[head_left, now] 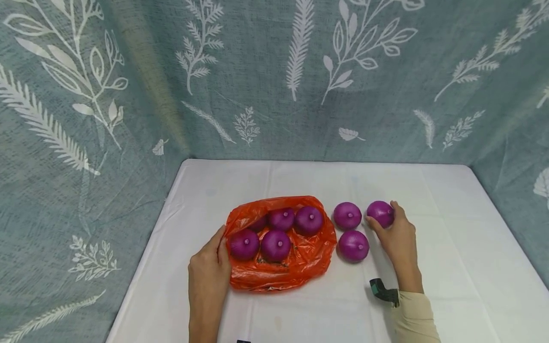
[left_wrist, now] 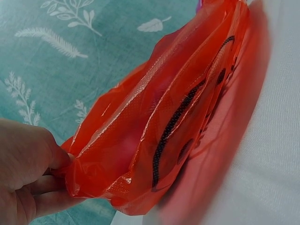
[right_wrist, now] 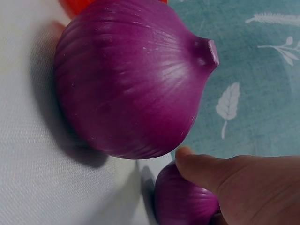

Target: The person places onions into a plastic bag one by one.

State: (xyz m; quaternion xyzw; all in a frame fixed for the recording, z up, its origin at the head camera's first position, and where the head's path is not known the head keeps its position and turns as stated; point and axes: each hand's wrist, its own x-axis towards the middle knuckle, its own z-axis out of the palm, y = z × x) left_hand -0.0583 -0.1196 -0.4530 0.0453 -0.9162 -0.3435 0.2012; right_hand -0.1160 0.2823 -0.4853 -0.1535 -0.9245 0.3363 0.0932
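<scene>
An orange-red plastic bag lies on the white table with its mouth spread, several purple onions inside. At its left edge my left hand pinches the rim; in the left wrist view, the thumb and fingers grip the thin bag wall. To the right of the bag, my right hand holds one onion between thumb and fingers. Beside that onion sits another onion, and a nearer onion stands just below it. The nearer one looms large in the right wrist view.
A white cloth covers the table. Behind it and along the sides hangs a teal curtain with white leaf prints. A dark wrist camera sticks out from my right wrist.
</scene>
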